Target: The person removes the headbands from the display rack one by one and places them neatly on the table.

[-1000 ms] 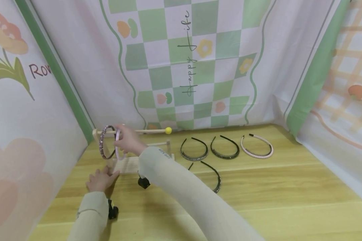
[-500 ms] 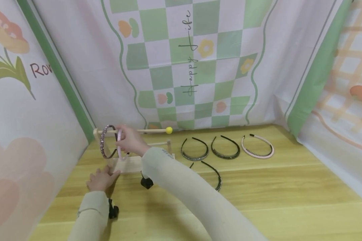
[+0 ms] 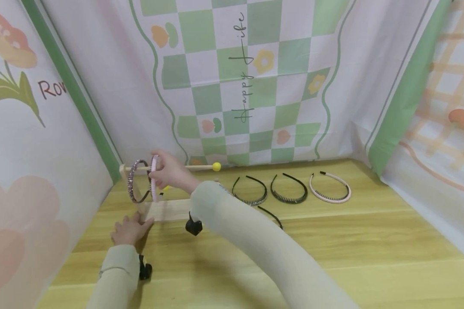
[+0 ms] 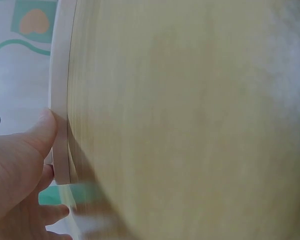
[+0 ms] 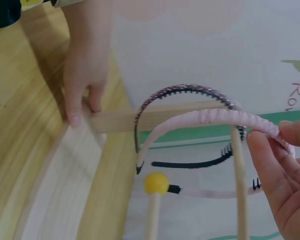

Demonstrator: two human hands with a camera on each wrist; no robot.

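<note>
My right hand (image 3: 171,172) pinches a pink fabric-wrapped headband (image 3: 153,184) between thumb and fingers. The band loops round the upper rod (image 3: 199,168) of a wooden stand (image 3: 166,210), its arch close to the rod in the right wrist view. Just left of it, a sparkly purple-pink headband (image 3: 130,184) with dark comb teeth hangs on the same rod. My left hand (image 3: 127,231) grips the left corner of the stand's base, thumb along the front edge (image 4: 60,100), other fingers spread beyond the corner. In the right wrist view a yellow ball (image 5: 156,183) caps the lower rod.
Right of the stand lie a black-and-silver headband (image 3: 249,202), a black headband (image 3: 294,201) and a pink headband (image 3: 332,200). Another dark headband (image 3: 271,214) is mostly hidden by my right sleeve. Patterned curtains (image 3: 251,94) enclose the wooden table (image 3: 352,249).
My right hand has risen and shifted slightly right, lifting the pink headband higher on the upper rod. My left hand stays on the base corner.
</note>
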